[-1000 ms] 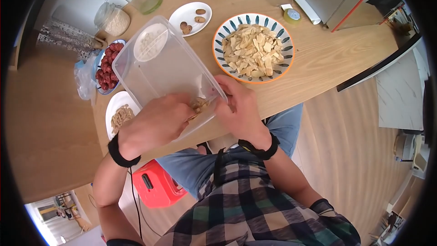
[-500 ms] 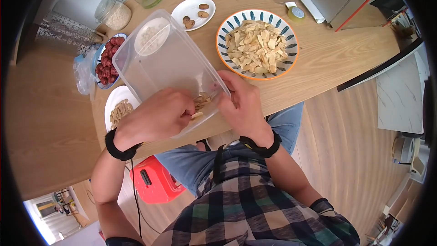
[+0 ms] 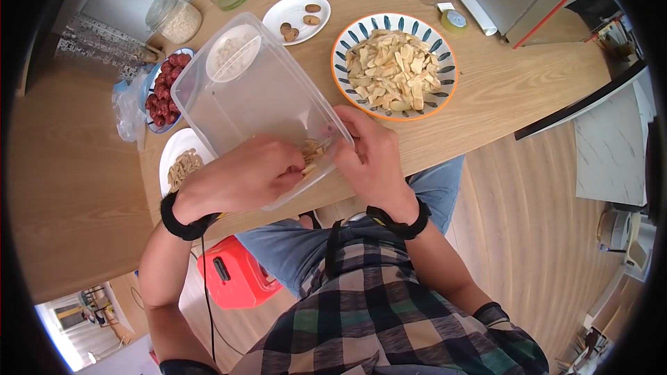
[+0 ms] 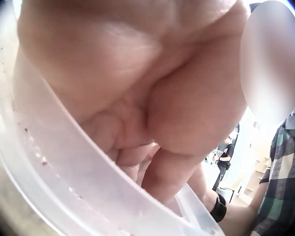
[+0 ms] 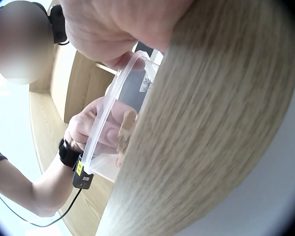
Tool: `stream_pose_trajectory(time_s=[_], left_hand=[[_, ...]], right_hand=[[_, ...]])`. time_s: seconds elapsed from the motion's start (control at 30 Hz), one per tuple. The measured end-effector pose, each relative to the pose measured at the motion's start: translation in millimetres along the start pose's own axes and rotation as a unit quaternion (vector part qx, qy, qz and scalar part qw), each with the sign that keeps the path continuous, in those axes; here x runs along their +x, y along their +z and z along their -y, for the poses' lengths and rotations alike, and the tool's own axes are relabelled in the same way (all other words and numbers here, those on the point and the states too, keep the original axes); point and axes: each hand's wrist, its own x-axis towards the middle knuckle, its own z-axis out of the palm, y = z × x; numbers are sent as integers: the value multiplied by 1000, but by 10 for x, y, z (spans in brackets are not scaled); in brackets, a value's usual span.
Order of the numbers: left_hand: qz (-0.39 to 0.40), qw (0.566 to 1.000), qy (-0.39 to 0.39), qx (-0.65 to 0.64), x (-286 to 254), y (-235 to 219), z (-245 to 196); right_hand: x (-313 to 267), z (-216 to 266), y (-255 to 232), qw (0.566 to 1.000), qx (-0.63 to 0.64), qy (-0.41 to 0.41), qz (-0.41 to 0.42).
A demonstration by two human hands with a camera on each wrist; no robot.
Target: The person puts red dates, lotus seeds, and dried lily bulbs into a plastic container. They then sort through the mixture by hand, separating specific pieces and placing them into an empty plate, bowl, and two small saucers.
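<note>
In the head view a clear plastic container (image 3: 260, 107) is tilted at the table's front edge. Pale dried slices (image 3: 313, 151) lie in its near corner. My left hand (image 3: 240, 172) reaches inside, its curled fingers pinching some of these slices. In the right wrist view, the slices (image 5: 126, 132) show through the wall beside the left thumb. My right hand (image 3: 372, 156) grips the container's rim at the near right corner, thumb towards me. The left wrist view is mostly filled by the left hand (image 4: 137, 73) above the whitish rim.
A patterned bowl (image 3: 338, 73) of pale slices stands right of the container. Around it are a plate of brown pieces (image 3: 313, 0), a dish of red dates (image 3: 163, 94), a plate of tan strips (image 3: 170, 153), a grain jar (image 3: 177, 21) and a tape roll (image 3: 454, 21).
My left hand has shifted slightly inside the container, fingers moving among the slices. My right hand keeps its grip on the rim. The head view has shifted a little.
</note>
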Motion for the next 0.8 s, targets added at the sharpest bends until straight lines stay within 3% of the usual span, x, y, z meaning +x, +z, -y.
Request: stream_pose_trajectory(time_s=[0.33,0.43,0.6,0.73,0.8], left_hand=[[-6,997,-11,-80,21,-43,35],[23,1000,6,-2,62,-27,96],[75,995,-57,20,99,-66,35],[49,996,-74,-18,74,-69,69],[39,997,-45,-39,64,-58,77]], right_hand=[[13,-41,20,1000,9,-14,-4],[21,0,-1,1000,9,3,6],[18,-16,14,1000,23,8,-2],[16,6,2,1000,15,7,-1],[14,7,-4,1000,17,10,2]])
